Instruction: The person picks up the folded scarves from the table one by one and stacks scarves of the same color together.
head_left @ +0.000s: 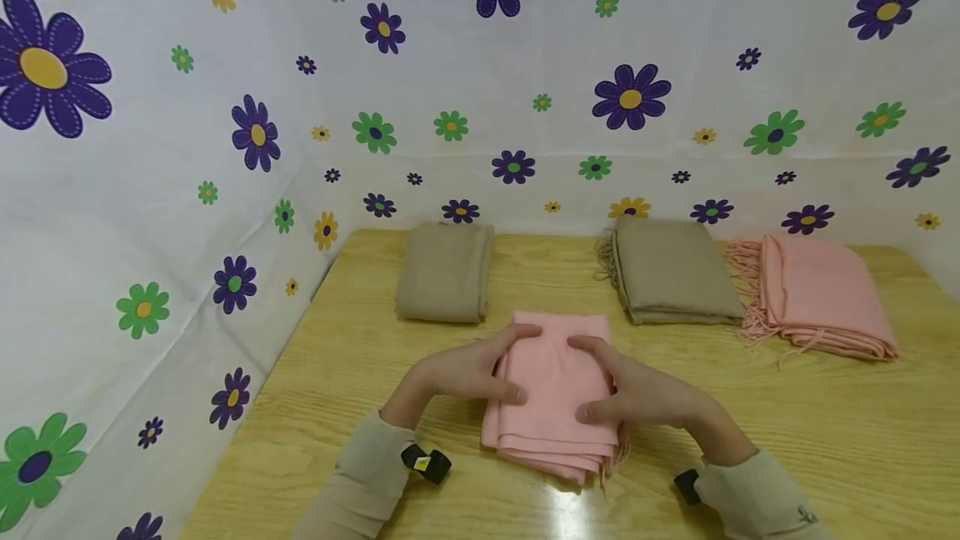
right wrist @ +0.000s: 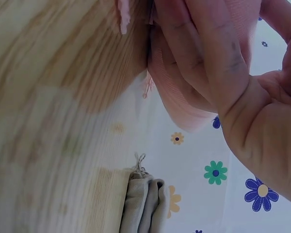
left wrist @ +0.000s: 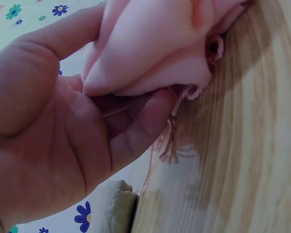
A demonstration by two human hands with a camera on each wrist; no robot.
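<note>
A folded pink scarf point(head_left: 557, 394) lies near the middle of the wooden table, its layered edge towards me and some fringe at its right corner. From the left side my left hand point(head_left: 468, 371) grips it, and in the left wrist view the fingers point(left wrist: 136, 126) curl beneath the fabric while the thumb lies against its other face. On the opposite side my right hand point(head_left: 651, 392) holds the scarf too. Its fingers point(right wrist: 211, 53) reach along and under the cloth in the right wrist view, where some fingertips are hidden.
Behind the hands, a folded beige scarf point(head_left: 444, 273) lies at the back left. A fringed beige scarf point(head_left: 675, 269) and another pink scarf point(head_left: 828, 290) lie at the back right. A flower-printed white cloth point(head_left: 420, 73) hangs behind and left of the table point(head_left: 322, 407).
</note>
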